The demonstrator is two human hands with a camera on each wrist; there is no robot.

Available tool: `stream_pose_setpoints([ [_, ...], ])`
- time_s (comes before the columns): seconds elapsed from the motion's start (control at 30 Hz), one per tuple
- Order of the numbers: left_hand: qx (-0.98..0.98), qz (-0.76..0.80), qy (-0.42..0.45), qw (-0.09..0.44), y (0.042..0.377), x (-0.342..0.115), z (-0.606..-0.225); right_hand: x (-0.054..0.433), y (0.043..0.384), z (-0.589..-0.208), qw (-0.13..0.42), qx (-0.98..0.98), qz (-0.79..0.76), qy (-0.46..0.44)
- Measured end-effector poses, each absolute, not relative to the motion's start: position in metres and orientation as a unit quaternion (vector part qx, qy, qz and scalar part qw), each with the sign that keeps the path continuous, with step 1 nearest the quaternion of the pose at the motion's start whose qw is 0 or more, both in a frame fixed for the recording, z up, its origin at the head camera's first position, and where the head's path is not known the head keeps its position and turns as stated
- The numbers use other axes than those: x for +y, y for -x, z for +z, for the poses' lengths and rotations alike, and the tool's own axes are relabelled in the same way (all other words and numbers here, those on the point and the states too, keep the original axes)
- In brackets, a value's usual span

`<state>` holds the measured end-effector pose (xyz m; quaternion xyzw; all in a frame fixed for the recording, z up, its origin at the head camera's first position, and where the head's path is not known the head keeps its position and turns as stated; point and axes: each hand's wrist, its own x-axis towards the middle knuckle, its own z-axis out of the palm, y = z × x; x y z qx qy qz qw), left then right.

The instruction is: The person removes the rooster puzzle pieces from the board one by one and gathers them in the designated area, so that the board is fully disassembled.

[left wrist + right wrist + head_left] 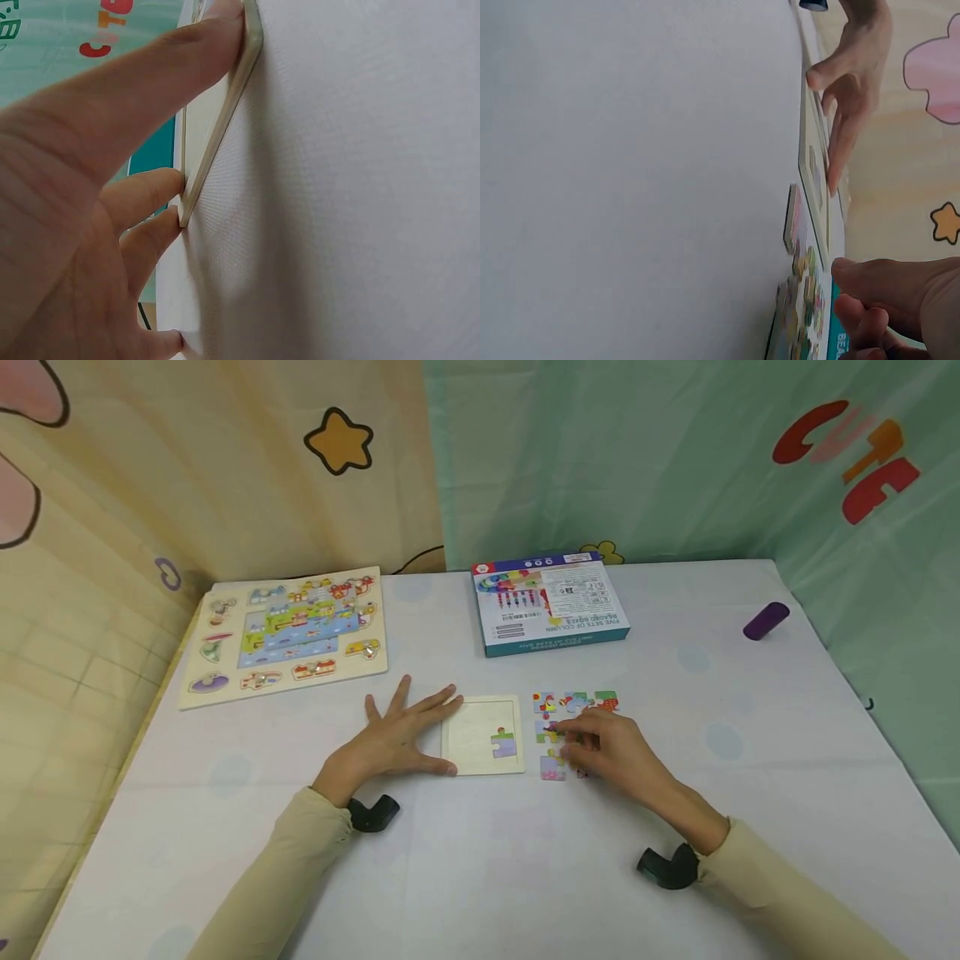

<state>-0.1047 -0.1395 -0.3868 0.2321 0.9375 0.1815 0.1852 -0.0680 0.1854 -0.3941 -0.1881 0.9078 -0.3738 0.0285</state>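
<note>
A small square wooden puzzle tray (468,735) lies in the middle of the table, with one jigsaw piece (504,744) inside at its lower right. My left hand (397,731) has its fingers spread, thumb and fingertips resting on the tray's left side; the left wrist view shows the thumb on the tray's edge (217,142). Right of the tray lie several colourful jigsaw pieces (552,768) in rows. Over them is my right hand (618,752), fingers loosely bent, fingertips at a left-column piece. A gap shows between its thumb and forefinger. The hand hides some pieces.
At the back left lies a large picture puzzle board (300,670) with knobbed pieces. A flat box (555,606) stands back centre. A purple cylinder (766,621) lies at the far right. Printed curtains (600,460) border the table's back.
</note>
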Motion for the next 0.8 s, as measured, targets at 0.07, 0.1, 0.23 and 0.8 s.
stream_pose_setpoints([
  [0.07,0.937,0.181,-0.232,0.186,0.104,-0.140,-0.387,0.175,0.071,-0.394,0.040,0.904,-0.382,0.188],
  [0.1,0.937,0.182,-0.232,0.186,0.104,-0.139,-0.387,0.169,0.073,-0.394,0.046,0.903,-0.382,0.189],
  [0.23,0.938,0.179,-0.233,0.184,0.104,-0.139,-0.388,0.148,0.078,-0.394,0.066,0.905,-0.377,0.187],
  [0.8,0.940,0.173,-0.234,0.179,0.104,-0.141,-0.388,0.117,0.084,-0.393,0.102,0.918,-0.311,0.224],
])
